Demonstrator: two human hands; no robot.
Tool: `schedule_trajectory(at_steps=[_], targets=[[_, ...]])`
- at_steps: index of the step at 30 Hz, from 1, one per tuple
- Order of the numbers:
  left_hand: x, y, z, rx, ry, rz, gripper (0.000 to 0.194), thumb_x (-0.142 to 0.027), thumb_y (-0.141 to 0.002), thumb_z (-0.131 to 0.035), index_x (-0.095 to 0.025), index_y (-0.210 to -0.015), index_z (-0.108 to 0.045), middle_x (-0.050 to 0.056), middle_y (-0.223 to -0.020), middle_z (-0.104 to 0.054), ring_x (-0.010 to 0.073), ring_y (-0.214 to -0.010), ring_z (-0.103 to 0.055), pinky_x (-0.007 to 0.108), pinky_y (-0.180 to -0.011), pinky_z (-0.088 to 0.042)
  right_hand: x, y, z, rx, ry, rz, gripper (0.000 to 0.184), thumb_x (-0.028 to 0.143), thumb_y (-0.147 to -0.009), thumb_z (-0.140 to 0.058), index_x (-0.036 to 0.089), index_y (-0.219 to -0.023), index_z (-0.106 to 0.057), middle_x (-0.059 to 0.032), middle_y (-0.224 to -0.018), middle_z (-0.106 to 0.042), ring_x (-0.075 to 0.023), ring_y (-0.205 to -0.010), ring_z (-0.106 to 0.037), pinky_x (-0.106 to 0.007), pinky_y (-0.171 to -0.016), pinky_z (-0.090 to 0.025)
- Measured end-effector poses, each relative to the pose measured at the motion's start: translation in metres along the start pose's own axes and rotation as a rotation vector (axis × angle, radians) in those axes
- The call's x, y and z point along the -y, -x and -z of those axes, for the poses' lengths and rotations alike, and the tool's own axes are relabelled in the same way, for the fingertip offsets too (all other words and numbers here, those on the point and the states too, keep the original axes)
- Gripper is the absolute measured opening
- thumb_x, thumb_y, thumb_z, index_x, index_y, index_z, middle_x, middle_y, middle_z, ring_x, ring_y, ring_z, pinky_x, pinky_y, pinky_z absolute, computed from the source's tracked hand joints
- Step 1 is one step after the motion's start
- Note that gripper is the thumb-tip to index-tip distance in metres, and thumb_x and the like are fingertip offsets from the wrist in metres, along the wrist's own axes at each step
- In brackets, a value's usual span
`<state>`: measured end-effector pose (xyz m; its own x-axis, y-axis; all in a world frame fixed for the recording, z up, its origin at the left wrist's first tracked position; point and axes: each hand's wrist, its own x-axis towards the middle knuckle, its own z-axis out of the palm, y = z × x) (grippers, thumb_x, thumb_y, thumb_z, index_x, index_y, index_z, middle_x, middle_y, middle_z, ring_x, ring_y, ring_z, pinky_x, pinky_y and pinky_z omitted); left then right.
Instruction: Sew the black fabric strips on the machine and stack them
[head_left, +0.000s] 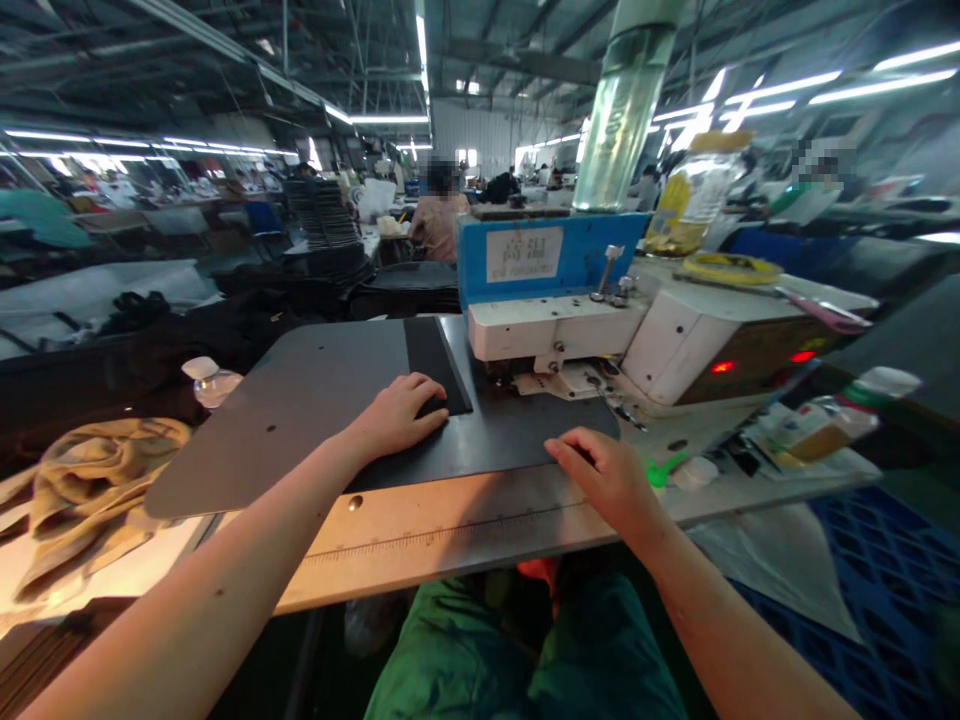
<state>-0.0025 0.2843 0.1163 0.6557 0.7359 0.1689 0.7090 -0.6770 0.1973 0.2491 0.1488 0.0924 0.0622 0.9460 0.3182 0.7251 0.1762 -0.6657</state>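
Note:
My left hand (405, 412) rests palm down at the front end of a flat black strip (439, 360), its fingers lightly bent and nothing gripped. That strip lies on a smooth dark grey plate (300, 400) with rounded corners. Over the plate's right part reaches the white arm of an industrial sewing machine (555, 330), with a blue box on top. My right hand (600, 470) hovers at or touches the plate's front right edge, fingers curled in loosely. Nothing shows in it, and its palm side is hidden.
A printed ruler (435, 535) runs along the table's front edge. Crumpled tan cloth (105, 480) and a capped bottle (210, 382) are at left. On the right are a green-nozzled item (660, 470), a bottle of yellowish liquid (832, 420) and a blue crate (885, 560). People sit farther back.

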Motion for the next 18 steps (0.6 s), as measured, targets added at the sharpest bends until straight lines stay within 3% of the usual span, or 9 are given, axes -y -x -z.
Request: schedule_trajectory(at_steps=[4, 8, 13, 18], targets=[[-0.029, 0.038, 0.0, 0.002, 0.022, -0.028, 0.042, -0.055, -0.077, -0.051, -0.02, -0.1, -0.054, 0.008, -0.108, -0.051, 0.0235, -0.098, -0.048, 0.039, -0.086, -0.041, -0.005, 0.027, -0.01, 0.041, -0.167, -0.038, 0.042, 0.044, -0.087, -0.038, 0.022, -0.052, -0.043, -0.0001, -0.055, -0.048, -0.0138, -0.057, -0.049, -0.025, -0.057, -0.037], [-0.046, 0.064, -0.008, -0.064, -0.051, -0.045, 0.038, -0.045, -0.078, -0.056, -0.02, -0.106, -0.051, 0.009, -0.113, -0.05, 0.0244, -0.102, -0.046, 0.04, -0.087, -0.04, -0.009, 0.041, -0.026, 0.137, -0.294, -0.088, 0.037, 0.04, -0.087, -0.039, 0.021, -0.059, -0.053, -0.0015, -0.065, -0.053, -0.0144, -0.065, -0.053, -0.025, -0.062, -0.04], [-0.048, 0.073, -0.015, -0.14, -0.017, -0.118, 0.02, -0.03, -0.086, -0.048, -0.019, -0.101, -0.056, 0.007, -0.107, -0.056, 0.0202, -0.098, -0.05, 0.034, -0.083, -0.041, -0.006, 0.045, -0.04, 0.284, -0.411, -0.229, 0.031, 0.041, -0.085, -0.042, 0.019, -0.089, -0.063, -0.0023, -0.077, -0.061, -0.0131, -0.064, -0.055, -0.024, -0.059, -0.042], [-0.053, 0.074, -0.014, -0.155, 0.028, -0.138, 0.016, -0.027, -0.089, -0.044, -0.019, -0.093, -0.056, 0.007, -0.101, -0.057, 0.0193, -0.093, -0.051, 0.033, -0.08, -0.042, 0.004, 0.044, -0.048, 0.354, -0.545, -0.282, 0.034, 0.04, -0.085, -0.04, 0.015, -0.092, -0.063, -0.0028, -0.073, -0.059, -0.0108, -0.058, -0.052, -0.021, -0.049, -0.039]])
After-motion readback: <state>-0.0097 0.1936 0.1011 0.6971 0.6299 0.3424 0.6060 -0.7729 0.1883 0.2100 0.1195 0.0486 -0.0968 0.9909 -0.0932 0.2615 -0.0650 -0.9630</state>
